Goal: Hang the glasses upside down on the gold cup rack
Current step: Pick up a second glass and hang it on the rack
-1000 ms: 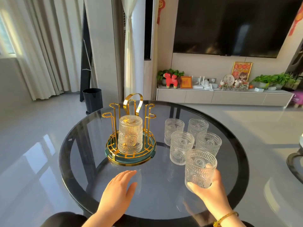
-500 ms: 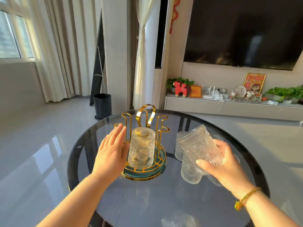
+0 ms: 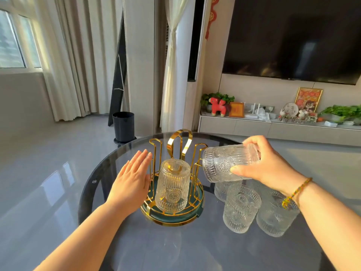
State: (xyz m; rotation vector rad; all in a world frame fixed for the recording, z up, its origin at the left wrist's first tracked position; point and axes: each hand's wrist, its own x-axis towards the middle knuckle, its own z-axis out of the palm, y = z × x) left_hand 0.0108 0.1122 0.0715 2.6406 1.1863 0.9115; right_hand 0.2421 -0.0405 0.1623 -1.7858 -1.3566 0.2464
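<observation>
The gold cup rack (image 3: pixel 176 142) stands on a round green tray (image 3: pixel 197 209) on the glass table. One ribbed glass (image 3: pixel 172 187) hangs upside down on its front peg. My right hand (image 3: pixel 267 163) grips a second ribbed glass (image 3: pixel 224 165) tipped on its side, its mouth pointing left and almost touching the rack's right pegs. My left hand (image 3: pixel 130 180) is flat with fingers together, resting against the rack's left side. Several upright glasses (image 3: pixel 239 209) stand on the table to the right of the rack, partly hidden by my right forearm.
The round dark glass table (image 3: pixel 93 192) ends close behind the rack. A black bin (image 3: pixel 124 126) stands on the floor beyond it. A low TV cabinet (image 3: pixel 273 128) with ornaments and plants runs along the far wall.
My right hand has lifted the glass higher, tipped it further onto its side and carried it left toward the rack's right pegs. My left hand stays against the rack's left side.
</observation>
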